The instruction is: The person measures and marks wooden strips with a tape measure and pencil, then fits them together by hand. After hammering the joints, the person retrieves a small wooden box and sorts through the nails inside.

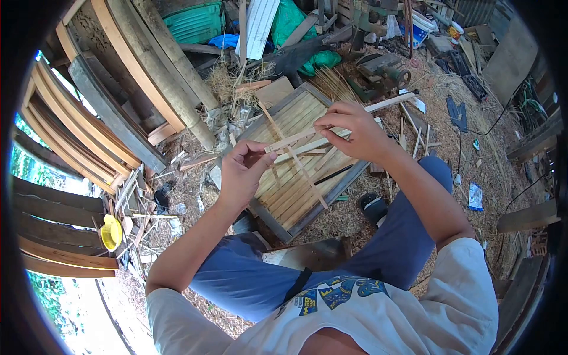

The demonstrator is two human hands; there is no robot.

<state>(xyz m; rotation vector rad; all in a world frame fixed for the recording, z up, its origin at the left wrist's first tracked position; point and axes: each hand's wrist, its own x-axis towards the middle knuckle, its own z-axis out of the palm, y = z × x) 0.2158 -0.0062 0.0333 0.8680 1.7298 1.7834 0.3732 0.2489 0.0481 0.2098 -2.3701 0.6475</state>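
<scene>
A person seen from above holds a thin wooden strip [296, 139] in both bare hands, at the centre of the frame. The left hand [241, 173], left of centre, pinches the strip's left end between thumb and fingers. The right hand [355, 131], right of centre and slightly higher, pinches it farther along, fingertips and thumb pressed close. Beyond that hand a pale length of wood [393, 102] reaches toward the upper right; whether it is the same piece cannot be told.

Below the hands, a boarded panel [283, 214] with a grey frame lies tilted across the middle. A narrow slat [307, 178] slants over it, and a dark rod [334, 176] lies at its right.

The person wears blue trousers [242, 275] and a pale shirt [414, 307]; a sandal [374, 208] shows right of the panel. Shavings and scraps cover the ground. Curved timbers [83, 127] fill the left side, with a yellow bowl [111, 232] at lower left. A green sheet [195, 28] hangs at upper left, and a blue packet [475, 196] lies at right.
</scene>
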